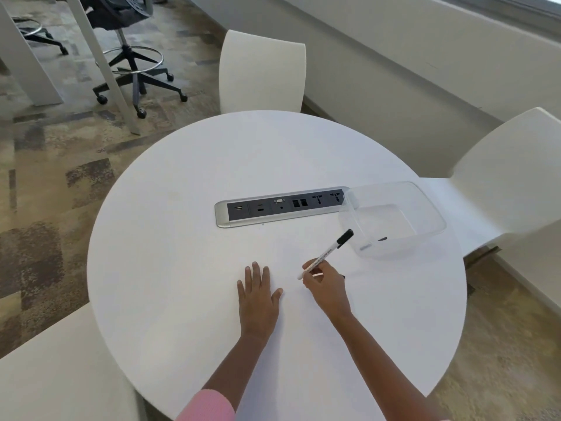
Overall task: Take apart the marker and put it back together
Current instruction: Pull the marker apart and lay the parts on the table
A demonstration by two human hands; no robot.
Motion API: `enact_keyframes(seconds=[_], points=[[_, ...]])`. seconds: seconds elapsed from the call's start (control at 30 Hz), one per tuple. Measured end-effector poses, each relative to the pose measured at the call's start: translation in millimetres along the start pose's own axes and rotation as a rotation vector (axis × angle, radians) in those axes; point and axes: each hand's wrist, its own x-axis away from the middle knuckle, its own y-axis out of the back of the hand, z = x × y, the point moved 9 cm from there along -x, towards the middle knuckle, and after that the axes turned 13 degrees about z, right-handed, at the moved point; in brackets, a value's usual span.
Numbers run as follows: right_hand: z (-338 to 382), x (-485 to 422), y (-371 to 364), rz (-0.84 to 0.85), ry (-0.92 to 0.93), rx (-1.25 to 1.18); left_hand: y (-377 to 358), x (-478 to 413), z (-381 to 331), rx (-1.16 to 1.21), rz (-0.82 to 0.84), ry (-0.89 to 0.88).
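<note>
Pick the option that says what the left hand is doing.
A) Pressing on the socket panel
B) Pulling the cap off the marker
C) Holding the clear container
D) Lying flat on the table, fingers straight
D: the left hand lies flat on the table with straight fingers and holds nothing, while the right hand alone holds the marker.

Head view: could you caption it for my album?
The right hand holds a capped marker above a round white table; the left hand rests flat.
</note>
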Motion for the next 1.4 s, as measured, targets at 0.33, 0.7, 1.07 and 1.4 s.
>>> enact_keyframes(seconds=[0.33,0.7,1.07,1.4], points=[[24.9,-9.5,1.8,-0.104,0.316,0.274,18.0,-6.4,-5.0,0.033,-0.096,0.066],[9.0,-12.0,-9.7,-0.036,0.349,0.45,13.3,-11.2,-7.7,-0.049,-0.123,0.077],[-5.2,-14.7,-14.7,0.03,0.284,0.474,14.8,-11.2,-7.9,-0.059,-0.162,0.072],[-24.9,-12.6,-1.7,0.091,-0.036,-0.387,15.8,-10.1,-9.1,-0.065,-0.196,0.06]])
